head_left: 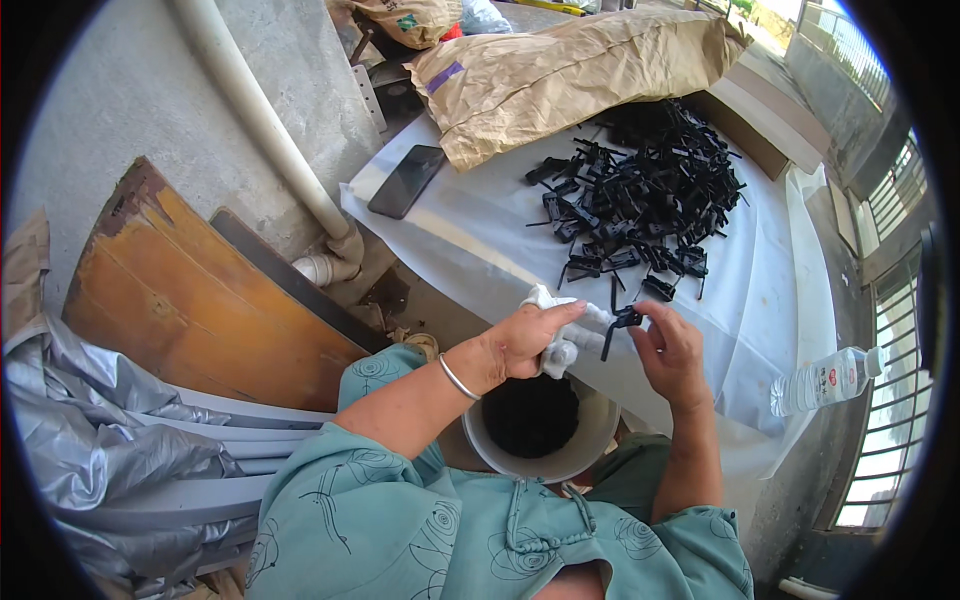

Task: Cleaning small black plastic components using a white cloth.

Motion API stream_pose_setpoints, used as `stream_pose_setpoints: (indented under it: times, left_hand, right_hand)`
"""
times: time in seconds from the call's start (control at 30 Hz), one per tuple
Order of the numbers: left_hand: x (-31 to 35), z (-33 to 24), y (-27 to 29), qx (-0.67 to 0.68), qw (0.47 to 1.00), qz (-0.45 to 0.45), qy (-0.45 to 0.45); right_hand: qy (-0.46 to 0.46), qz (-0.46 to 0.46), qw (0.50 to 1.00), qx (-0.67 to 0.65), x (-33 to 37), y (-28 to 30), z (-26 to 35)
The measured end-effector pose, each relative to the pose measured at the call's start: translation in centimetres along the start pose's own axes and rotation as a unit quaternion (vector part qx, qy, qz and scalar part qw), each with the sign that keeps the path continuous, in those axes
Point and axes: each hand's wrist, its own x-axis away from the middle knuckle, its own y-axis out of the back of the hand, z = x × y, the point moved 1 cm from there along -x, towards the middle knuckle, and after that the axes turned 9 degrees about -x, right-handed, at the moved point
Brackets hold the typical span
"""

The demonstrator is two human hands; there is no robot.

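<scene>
My right hand [672, 350] pinches a small black plastic part [627, 318] with a thin arm pointing down, between thumb and fingers. Just left of it, my left hand [535, 338] is closed around a white cloth [556, 350], which covers most of its fingers. A white tip from that hand reaches the black part's left side; whether it presses on it I cannot tell. Beyond both hands, a heap of similar black parts [650, 190] lies on a table under white sheeting [770, 270]. Below my hands stands a pale bucket [600, 432] with dark contents.
A phone [407, 181] lies at the table's left. Crumpled brown paper [580, 75] and a cardboard box edge [750, 130] border the heap. A clear bottle [825, 381] lies at the right edge. A curved wooden board [200, 290] and silver sheeting [100, 420] are left.
</scene>
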Motion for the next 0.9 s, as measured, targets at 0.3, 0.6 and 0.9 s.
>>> stream_pose_setpoints:
  times: [0.3,0.6,0.9]
  left_hand:
    - [0.3,0.1,-0.7,-0.235,0.948,-0.111,-0.182]
    - [0.9,1.0,-2.8,-0.332,0.911,-0.055,-0.237]
    - [0.6,0.2,-2.5,-0.339,0.91,-0.116,-0.21]
  right_hand:
    - [0.002,0.047,0.991,-0.127,-0.7,-1.4,2.0]
    - [-0.199,0.005,0.953,-0.227,0.5,-2.4,0.5]
    - [-0.155,0.086,0.964,-0.198,0.7,-2.0,1.0]
